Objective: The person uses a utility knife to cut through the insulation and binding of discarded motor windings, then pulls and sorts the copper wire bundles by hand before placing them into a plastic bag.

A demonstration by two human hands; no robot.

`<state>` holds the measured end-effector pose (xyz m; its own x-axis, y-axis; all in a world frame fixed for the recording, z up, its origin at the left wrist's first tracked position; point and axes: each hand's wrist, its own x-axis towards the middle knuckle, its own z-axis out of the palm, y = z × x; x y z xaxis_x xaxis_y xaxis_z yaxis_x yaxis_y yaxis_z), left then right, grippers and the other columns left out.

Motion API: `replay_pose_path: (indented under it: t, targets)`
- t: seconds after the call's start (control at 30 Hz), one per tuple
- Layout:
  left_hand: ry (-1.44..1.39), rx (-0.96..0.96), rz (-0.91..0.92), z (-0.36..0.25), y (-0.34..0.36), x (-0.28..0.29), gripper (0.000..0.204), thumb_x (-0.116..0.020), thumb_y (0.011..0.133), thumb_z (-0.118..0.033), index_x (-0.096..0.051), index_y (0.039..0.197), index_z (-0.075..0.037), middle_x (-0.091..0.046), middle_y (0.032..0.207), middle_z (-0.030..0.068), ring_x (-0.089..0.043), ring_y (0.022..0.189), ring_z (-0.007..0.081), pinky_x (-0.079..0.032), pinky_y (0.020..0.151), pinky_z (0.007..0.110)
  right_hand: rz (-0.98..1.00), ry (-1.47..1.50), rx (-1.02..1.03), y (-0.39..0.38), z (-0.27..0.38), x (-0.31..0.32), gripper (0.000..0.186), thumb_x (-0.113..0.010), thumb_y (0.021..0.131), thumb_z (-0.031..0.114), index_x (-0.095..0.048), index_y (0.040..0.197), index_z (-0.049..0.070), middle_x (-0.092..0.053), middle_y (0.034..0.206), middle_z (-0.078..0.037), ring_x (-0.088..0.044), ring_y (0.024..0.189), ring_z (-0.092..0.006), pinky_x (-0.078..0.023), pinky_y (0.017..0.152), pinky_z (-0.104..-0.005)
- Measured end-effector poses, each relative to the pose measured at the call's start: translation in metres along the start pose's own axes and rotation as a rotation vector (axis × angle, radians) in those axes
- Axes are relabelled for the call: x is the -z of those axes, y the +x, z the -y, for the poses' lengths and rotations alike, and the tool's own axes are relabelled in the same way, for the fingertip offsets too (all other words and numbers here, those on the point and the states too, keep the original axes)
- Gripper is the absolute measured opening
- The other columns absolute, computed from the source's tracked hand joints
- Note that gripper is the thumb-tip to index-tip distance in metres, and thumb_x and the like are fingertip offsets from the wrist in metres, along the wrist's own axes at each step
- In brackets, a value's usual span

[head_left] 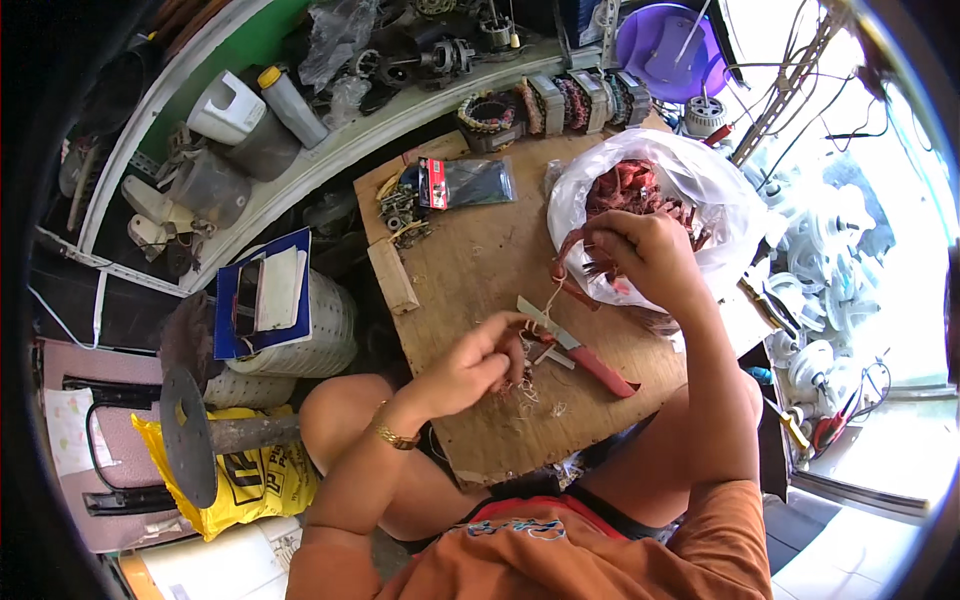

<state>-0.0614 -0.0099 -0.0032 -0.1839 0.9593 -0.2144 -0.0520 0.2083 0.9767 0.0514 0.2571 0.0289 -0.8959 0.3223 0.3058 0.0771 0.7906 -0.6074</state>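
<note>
The right hand (645,255) has its fingers closed on a limp red piece (566,245). A thin string (552,298) hangs from this piece, down to the left hand (480,360). The left fingers are curled in and seem to grip the low end of the string, but I cannot tell how tight. So the red piece is at the right fingers, up and to the right of the left ones.

Just under the right fingers is a white bag (722,185) full of red bits (632,180). The knife (598,368) lies on the surface (460,260), just right of the left fingers, and its blade is very near the string. Some scraps (530,398) lie just below the left fingers.

To handle the string well, I think the right fingers should pinch the red piece firmly, close to where the string meets it. The left fingers should keep a soft, even pull, because a hard tug could snap it. Keep the fingertips off the blade, and keep the string from snagging on it or on the bag.
</note>
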Motion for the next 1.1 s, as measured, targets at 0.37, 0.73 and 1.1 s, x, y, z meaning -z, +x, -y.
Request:
replay_pose_path:
  t: [0.37, 0.73, 1.1]
  targets:
    - [-0.779, -0.332, -0.553, 0.005, -0.019, 0.049, 0.026, -0.041, 0.083, -0.002, -0.059, 0.102, -0.006, -0.044, 0.068, 0.0003, -0.040, 0.058, 0.0099, -0.034, 0.051, 0.026, -0.094, 0.126, -0.277, -0.004, 0.009, -0.024, 0.023, -0.062, 0.096, 0.025, -0.075, 0.102, 0.006, -0.071, 0.087, -0.020, -0.069, 0.082, -0.0380, -0.054, 0.073, -0.0443]
    - [-0.229, -0.175, -0.643, 0.002, -0.003, 0.023, 0.021, -0.048, 0.106, -0.020, -0.056, 0.119, -0.005, -0.038, 0.076, -0.0059, -0.035, 0.062, 0.0041, -0.035, 0.055, 0.021, 0.223, -0.350, -0.150, -0.017, 0.029, -0.064, 0.030, -0.068, 0.090, 0.036, -0.073, 0.109, 0.015, -0.069, 0.077, -0.019, -0.068, 0.074, -0.0390, -0.052, 0.066, -0.0491]
    - [0.191, -0.300, -0.431, 0.001, 0.006, 0.007, 0.015, -0.051, 0.107, -0.018, -0.053, 0.114, -0.005, -0.061, 0.108, 0.0024, -0.052, 0.091, 0.0079, -0.042, 0.085, 0.024, 0.344, 0.795, -0.269, -0.013, 0.048, -0.049, 0.019, -0.070, 0.092, 0.011, -0.067, 0.101, -0.005, -0.072, 0.083, -0.008, -0.066, 0.075, -0.0106, -0.054, 0.066, -0.0289]
